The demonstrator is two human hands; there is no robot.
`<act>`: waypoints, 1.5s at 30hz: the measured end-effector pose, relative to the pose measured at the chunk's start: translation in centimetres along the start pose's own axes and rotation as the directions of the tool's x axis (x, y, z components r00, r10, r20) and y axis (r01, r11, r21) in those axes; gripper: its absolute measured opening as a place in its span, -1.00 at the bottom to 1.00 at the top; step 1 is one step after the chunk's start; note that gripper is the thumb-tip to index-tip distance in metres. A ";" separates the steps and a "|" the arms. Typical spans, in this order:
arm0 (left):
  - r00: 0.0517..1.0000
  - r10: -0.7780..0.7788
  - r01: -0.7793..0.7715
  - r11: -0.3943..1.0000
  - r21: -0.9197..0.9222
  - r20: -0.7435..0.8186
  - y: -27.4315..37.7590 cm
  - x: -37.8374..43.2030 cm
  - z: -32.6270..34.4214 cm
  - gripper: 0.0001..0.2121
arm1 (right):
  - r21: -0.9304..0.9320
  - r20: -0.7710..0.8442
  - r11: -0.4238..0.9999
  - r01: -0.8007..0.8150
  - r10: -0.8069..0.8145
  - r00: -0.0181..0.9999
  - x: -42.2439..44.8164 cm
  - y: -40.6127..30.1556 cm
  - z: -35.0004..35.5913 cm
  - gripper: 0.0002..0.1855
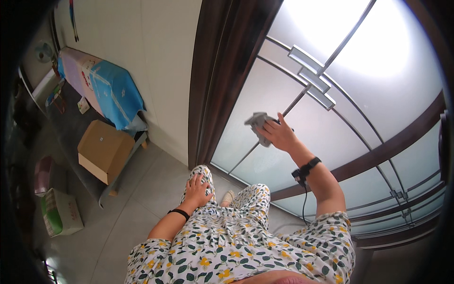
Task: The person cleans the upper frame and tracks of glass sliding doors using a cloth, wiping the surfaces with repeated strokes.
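Observation:
My right hand [278, 135] presses a crumpled grey cloth [260, 124] against a frosted glass door panel [248, 106]. Part of the cloth lies under the fingers, and the thumb points up and away from it. Thin metal strips [298, 101] cross the glass, meeting at a cluster of bevelled rectangular pieces [314, 76] above the hand. A dark wooden frame [234, 78] borders the panel on the left. With its fingers apart and nothing in it, my left hand [197, 191] rests on my knee, on patterned trousers [255, 198].
To the left, a dark grey sofa [67, 120] carries an opened cardboard box [106, 147] and a blue and pink cloth cover [110, 83]. A green and white storage box [62, 213] stands on the tiled floor [124, 220]. From my right wristband [306, 170] hangs a thin cable [304, 206].

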State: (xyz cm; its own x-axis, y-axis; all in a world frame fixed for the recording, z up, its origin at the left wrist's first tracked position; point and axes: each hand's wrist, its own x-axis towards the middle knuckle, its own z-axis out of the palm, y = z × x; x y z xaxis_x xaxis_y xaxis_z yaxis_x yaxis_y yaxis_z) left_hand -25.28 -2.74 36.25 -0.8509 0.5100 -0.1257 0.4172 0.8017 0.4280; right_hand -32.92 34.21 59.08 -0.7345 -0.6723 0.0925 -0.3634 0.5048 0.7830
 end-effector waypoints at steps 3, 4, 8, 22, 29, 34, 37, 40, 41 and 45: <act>1.000 -0.015 0.015 1.000 0.018 0.009 0.0 -0.1 -0.1 -0.60 | 0.117 0.132 0.990 -0.080 0.064 0.989 -2.2 2.8 -3.1 -0.44; 1.000 -0.014 0.013 0.999 0.032 0.022 0.2 0.1 -0.1 -0.59 | 0.102 0.068 0.984 -0.148 0.142 0.988 -3.5 4.8 -4.1 -0.40; 0.999 0.003 -0.004 1.000 0.027 0.042 0.7 0.1 -0.4 -0.59 | -0.059 -0.229 0.864 -0.499 0.475 0.850 -6.0 16.1 -11.1 -0.23; 1.000 -0.022 0.022 1.000 -0.018 0.019 0.3 -0.2 -0.3 -0.60 | 0.316 -0.754 0.804 -0.504 0.535 0.381 12.2 30.1 -23.7 -0.49; 1.000 -0.018 0.018 1.000 -0.001 -0.013 -0.1 0.0 0.4 -0.62 | 0.093 -0.257 0.956 -0.280 0.294 0.921 12.9 12.1 -10.5 -0.36; 1.000 -0.015 0.016 1.000 0.017 -0.011 -0.1 0.4 0.5 -0.62 | 0.069 -0.059 0.997 0.027 -0.023 0.998 4.2 1.6 -0.6 -0.56; 1.000 -0.006 0.006 1.000 0.004 -0.022 -0.2 0.5 0.5 -0.64 | 0.111 0.026 0.994 0.021 -0.024 0.999 -0.2 1.4 -1.6 -0.61; 0.999 0.002 -0.003 1.000 -0.002 -0.045 -0.7 0.4 0.8 -0.66 | 0.056 0.023 0.991 -0.120 0.119 0.993 -3.1 5.2 -4.1 -0.56; 0.998 0.008 -0.008 1.000 -0.006 -0.055 -0.6 0.6 0.9 -0.66 | 0.017 -0.015 0.982 -0.189 0.189 0.982 -4.3 7.2 -4.9 -0.49; 0.999 0.015 -0.016 1.000 -0.015 -0.044 -0.8 0.6 1.3 -0.65 | 0.069 -0.338 0.792 -0.606 0.590 0.733 -8.5 19.3 -11.6 -0.19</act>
State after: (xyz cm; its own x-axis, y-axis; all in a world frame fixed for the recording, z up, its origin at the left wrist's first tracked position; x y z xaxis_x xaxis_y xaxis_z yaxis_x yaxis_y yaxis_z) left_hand -25.70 -2.71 34.63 -0.8580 0.5075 -0.0794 0.4257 0.7891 0.4429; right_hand -27.09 43.37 80.49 -0.5588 -0.3779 0.7382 0.1176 0.8450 0.5216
